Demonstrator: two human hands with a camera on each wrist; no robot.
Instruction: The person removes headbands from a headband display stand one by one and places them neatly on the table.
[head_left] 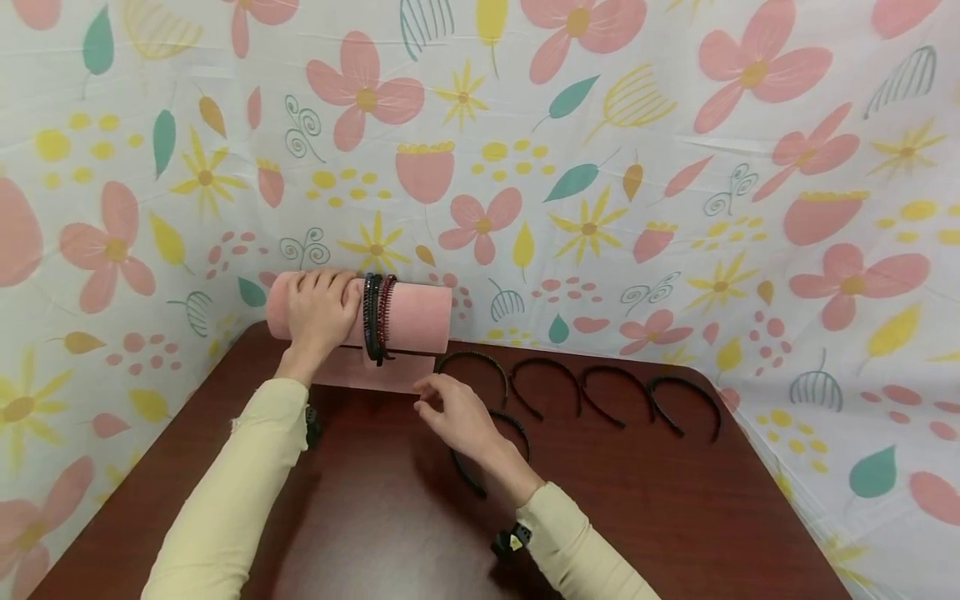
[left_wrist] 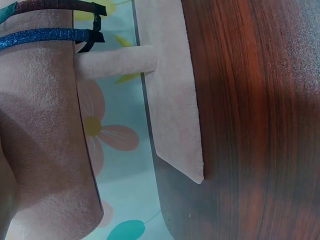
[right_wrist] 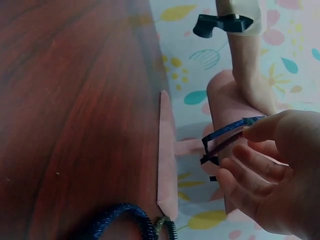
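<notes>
A pink plush headband stand (head_left: 420, 318) lies along the table's back left, its roll above a flat base (left_wrist: 175, 100). My left hand (head_left: 324, 310) grips the left end of the roll from above, fingers bent over it. Several headbands hang side by side round the roll, among them a blue headband (left_wrist: 47, 36) and a dark red headband (head_left: 386, 312). My right hand (head_left: 461, 421) is in front of the base's right end, its fingers loosely bent with nothing between them. Partly behind that hand, a dark blue headband (right_wrist: 122, 207) lies on the table.
To the right of the stand, a row of headbands lies along the back of the table (head_left: 645, 500), from a gold-flecked headband (head_left: 472, 353) to a black headband (head_left: 686, 380). A flowered cloth (head_left: 585, 200) hangs behind the table and at its sides.
</notes>
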